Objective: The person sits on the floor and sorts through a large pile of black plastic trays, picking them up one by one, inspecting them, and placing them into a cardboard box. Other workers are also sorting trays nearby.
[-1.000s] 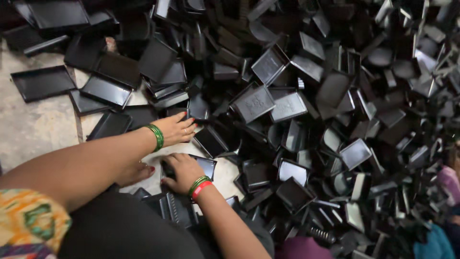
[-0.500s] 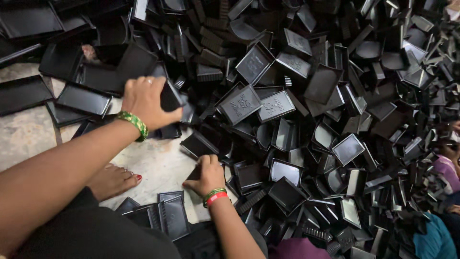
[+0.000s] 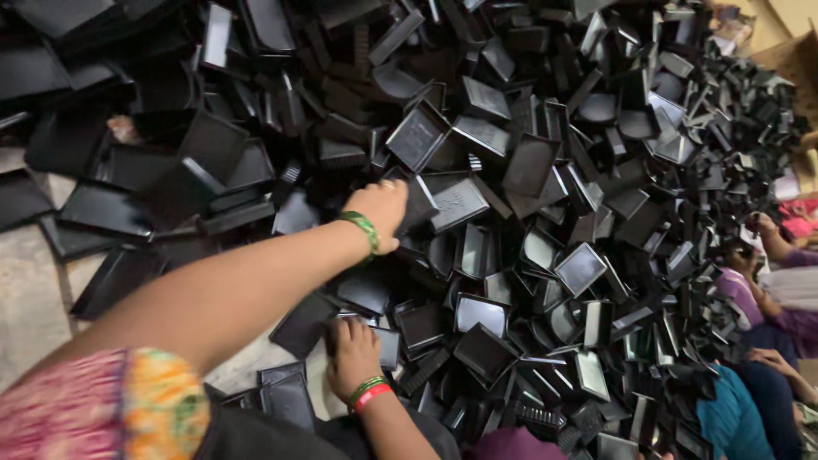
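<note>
**Two hands at the edge of a heap of black plastic trays**

At far left, a bare patch of pale stone floor (image 3: 30, 298) shows beside several flat rectangular black plastic trays (image 3: 106, 209) lying singly at the margin of the heap. A sleeve of pink, orange and green patterned cloth (image 3: 128, 409) enters at the lower left corner; from it the left arm extends diagonally upward. The left hand (image 3: 381, 209), wearing a green bangle (image 3: 365, 230) at the wrist, rests palm-down on the heap with its fingers curled over the edge of a square black plastic tray (image 3: 419, 203); whether the fingers actually grip that tray cannot be told, since they are hidden behind the hand. Below it, the right hand (image 3: 351, 353), wearing green and red bangles (image 3: 368, 393), lies with fingers spread flat, pressing on a small black rectangular tray (image 3: 385, 345) at the foot of the heap, close to the floor; it holds nothing closed in its grasp. Between the two hands lie further dark trays tilted at mixed angles. The large heap of black plastic trays (image 3: 545, 213) fills the centre and upper right, its pieces overlapping, some upright, some inverted. At far right, other seated people in purple and teal clothing (image 3: 750, 409) are partly visible against the heap's edge.
</note>
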